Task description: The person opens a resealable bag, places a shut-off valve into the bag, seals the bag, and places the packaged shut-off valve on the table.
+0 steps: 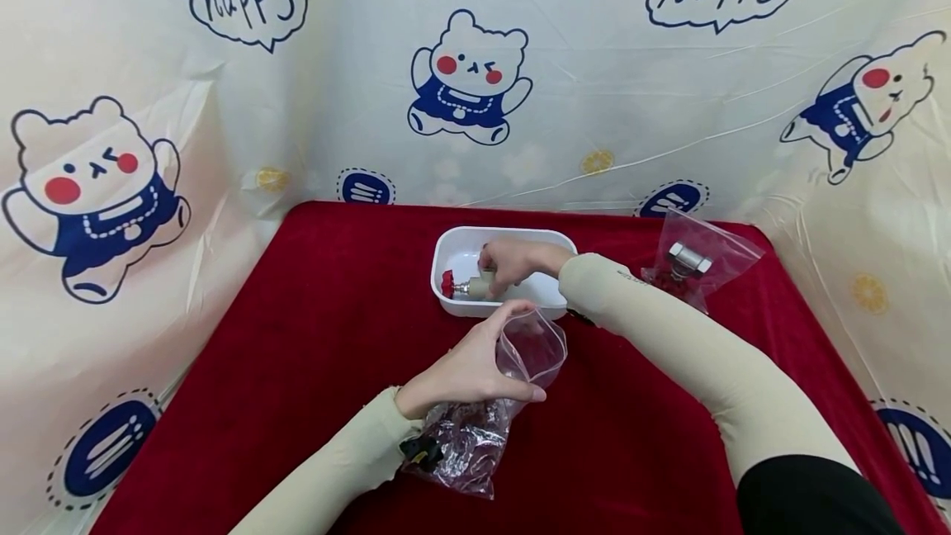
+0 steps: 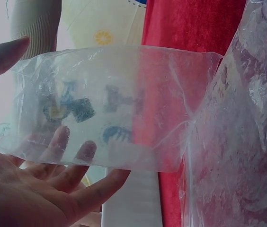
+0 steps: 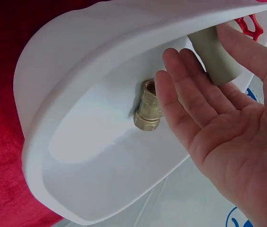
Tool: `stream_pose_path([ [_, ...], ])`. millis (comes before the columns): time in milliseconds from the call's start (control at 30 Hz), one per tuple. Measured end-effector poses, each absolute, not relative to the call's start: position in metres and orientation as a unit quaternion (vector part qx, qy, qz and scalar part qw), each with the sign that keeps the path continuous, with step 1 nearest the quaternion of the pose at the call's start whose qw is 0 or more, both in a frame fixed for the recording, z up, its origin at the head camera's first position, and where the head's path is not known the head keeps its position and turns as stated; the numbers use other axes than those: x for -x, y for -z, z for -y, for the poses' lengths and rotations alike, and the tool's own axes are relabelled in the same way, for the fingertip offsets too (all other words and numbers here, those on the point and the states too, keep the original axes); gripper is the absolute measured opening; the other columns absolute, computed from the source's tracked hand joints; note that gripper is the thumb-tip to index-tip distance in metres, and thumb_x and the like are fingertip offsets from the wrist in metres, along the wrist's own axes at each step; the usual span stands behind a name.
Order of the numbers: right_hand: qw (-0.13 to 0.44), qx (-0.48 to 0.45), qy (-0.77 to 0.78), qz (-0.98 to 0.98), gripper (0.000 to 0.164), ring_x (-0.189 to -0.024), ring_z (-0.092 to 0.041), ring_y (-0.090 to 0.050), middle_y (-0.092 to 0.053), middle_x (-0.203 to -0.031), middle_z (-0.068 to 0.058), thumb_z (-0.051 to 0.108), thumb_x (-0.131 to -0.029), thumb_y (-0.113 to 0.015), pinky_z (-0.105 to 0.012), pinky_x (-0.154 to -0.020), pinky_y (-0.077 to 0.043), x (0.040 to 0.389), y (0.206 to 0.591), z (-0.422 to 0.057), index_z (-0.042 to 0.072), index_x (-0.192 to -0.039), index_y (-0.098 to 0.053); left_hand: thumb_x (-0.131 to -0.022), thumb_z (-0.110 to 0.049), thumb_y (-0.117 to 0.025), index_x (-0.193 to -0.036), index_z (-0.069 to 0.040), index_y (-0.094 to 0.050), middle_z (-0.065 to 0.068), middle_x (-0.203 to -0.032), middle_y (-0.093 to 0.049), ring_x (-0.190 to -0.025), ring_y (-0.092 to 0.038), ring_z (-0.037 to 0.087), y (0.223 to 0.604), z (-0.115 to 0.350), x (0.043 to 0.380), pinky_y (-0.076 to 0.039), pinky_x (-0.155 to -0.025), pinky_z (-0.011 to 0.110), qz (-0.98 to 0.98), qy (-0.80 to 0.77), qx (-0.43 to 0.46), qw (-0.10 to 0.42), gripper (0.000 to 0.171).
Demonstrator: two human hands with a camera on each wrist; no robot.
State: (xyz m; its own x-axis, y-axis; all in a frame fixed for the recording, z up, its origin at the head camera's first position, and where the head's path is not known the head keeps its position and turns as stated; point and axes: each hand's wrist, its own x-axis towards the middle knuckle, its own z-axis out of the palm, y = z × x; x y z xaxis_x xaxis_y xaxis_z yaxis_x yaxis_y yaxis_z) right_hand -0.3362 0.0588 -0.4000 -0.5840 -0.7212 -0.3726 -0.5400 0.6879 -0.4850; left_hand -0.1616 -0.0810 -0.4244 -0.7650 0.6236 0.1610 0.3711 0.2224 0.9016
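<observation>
My right hand (image 1: pixel 513 261) reaches into a white plastic basin (image 1: pixel 456 306). Its thumb and fingers grip the beige body of a stop valve (image 1: pixel 478 287) with a red handwheel and metal stem. Near those fingers, the right wrist view shows a brass threaded valve fitting (image 3: pixel 146 111), partly hidden, inside the basin. In front of the basin, my left hand (image 1: pixel 471 362) holds a clear zip bag (image 1: pixel 468 444) near its mouth, thumb and fingers spreading the mouth wide. The bag's crinkled lower part hangs below the hand; no distinct item can be made out in it.
At the back right, beside my right sleeve, lies another clear bag (image 1: pixel 724 250) with a metal valve (image 1: pixel 689 258) and something red inside. A red cloth (image 1: pixel 334 337) covers the table. Printed curtains (image 1: pixel 357 106) stand behind and at both sides.
</observation>
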Motion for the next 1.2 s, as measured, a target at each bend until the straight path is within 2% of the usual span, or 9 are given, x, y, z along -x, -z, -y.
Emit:
stream_pose_path([
  [267,0.304,0.344,0.176,-0.871,0.031,-0.073,-0.014,-0.055,-0.057,-0.100,-0.008,0.011,-0.088,-0.079,-0.025,-0.064,-0.052,0.331,0.402,-0.059,0.000,-0.109,-0.060,-0.075,-0.026,-0.095,-0.159,-0.025,-0.037,-0.007,-0.134,-0.060,-0.129,-0.055,0.013,0.426,0.081,0.162,-0.050,-0.107,0.041,-0.765,-0.538,-0.335,0.112,0.102],
  [433,0.308,0.346,0.176,-0.869,0.035,-0.067,-0.012,-0.055,-0.056,-0.109,-0.011,0.010,-0.087,-0.076,-0.024,-0.063,-0.051,0.330,0.407,-0.057,-0.002,-0.117,-0.060,-0.076,-0.028,-0.095,-0.160,-0.022,-0.035,-0.006,-0.133,-0.062,-0.130,-0.055,0.013,0.427,0.081,0.161,-0.048,-0.108,0.042,-0.766,-0.537,-0.334,0.115,0.103],
  [533,0.285,0.364,0.151,-0.874,0.038,-0.076,-0.013,-0.058,-0.060,-0.113,-0.012,0.013,-0.087,-0.077,-0.025,-0.071,-0.052,0.331,0.408,-0.056,-0.002,-0.119,-0.066,-0.076,-0.030,-0.095,-0.160,-0.023,-0.035,-0.007,-0.132,-0.062,-0.130,-0.054,0.012,0.428,0.080,0.161,-0.047,-0.110,0.042,-0.768,-0.536,-0.333,0.114,0.104],
  [600,0.269,0.373,0.137,-0.877,0.038,-0.083,-0.014,-0.057,-0.061,-0.110,-0.010,0.015,-0.085,-0.078,-0.025,-0.077,-0.050,0.332,0.408,-0.055,-0.002,-0.118,-0.070,-0.076,-0.030,-0.095,-0.160,-0.025,-0.034,-0.007,-0.132,-0.062,-0.131,-0.054,0.012,0.428,0.080,0.161,-0.047,-0.110,0.042,-0.769,-0.535,-0.331,0.115,0.104],
  [667,0.249,0.381,0.137,-0.880,0.035,-0.084,-0.014,-0.053,-0.062,-0.100,-0.007,0.016,-0.083,-0.080,-0.025,-0.076,-0.047,0.333,0.407,-0.055,-0.002,-0.112,-0.072,-0.076,-0.029,-0.095,-0.159,-0.028,-0.034,-0.007,-0.132,-0.062,-0.130,-0.055,0.012,0.427,0.080,0.162,-0.048,-0.109,0.042,-0.768,-0.537,-0.329,0.116,0.103],
  [833,0.213,0.386,0.180,-0.879,0.024,-0.068,-0.010,-0.045,-0.055,-0.075,0.003,0.015,-0.079,-0.083,-0.025,-0.062,-0.039,0.336,0.403,-0.058,0.002,-0.094,-0.071,-0.075,-0.025,-0.096,-0.158,-0.022,-0.037,-0.004,-0.133,-0.062,-0.128,-0.056,0.014,0.424,0.080,0.163,-0.049,-0.107,0.041,-0.765,-0.538,-0.335,0.109,0.102],
  [1067,0.185,0.371,0.230,-0.880,0.021,-0.064,-0.009,-0.052,-0.066,-0.073,0.002,0.020,-0.081,-0.084,-0.024,-0.061,-0.044,0.331,0.397,-0.060,0.006,-0.090,-0.071,-0.074,-0.021,-0.096,-0.158,-0.009,-0.038,0.000,-0.133,-0.063,-0.127,-0.057,0.016,0.423,0.080,0.163,-0.050,-0.106,0.040,-0.758,-0.542,-0.348,0.105,0.102],
  [1200,0.157,0.358,0.246,-0.887,0.021,-0.067,-0.011,-0.061,-0.072,-0.078,0.001,0.023,-0.085,-0.084,-0.024,-0.063,-0.050,0.329,0.395,-0.059,0.006,-0.091,-0.074,-0.074,-0.022,-0.096,-0.158,-0.009,-0.039,-0.001,-0.131,-0.062,-0.126,-0.058,0.016,0.422,0.080,0.164,-0.050,-0.106,0.040,-0.760,-0.540,-0.348,0.100,0.102],
])
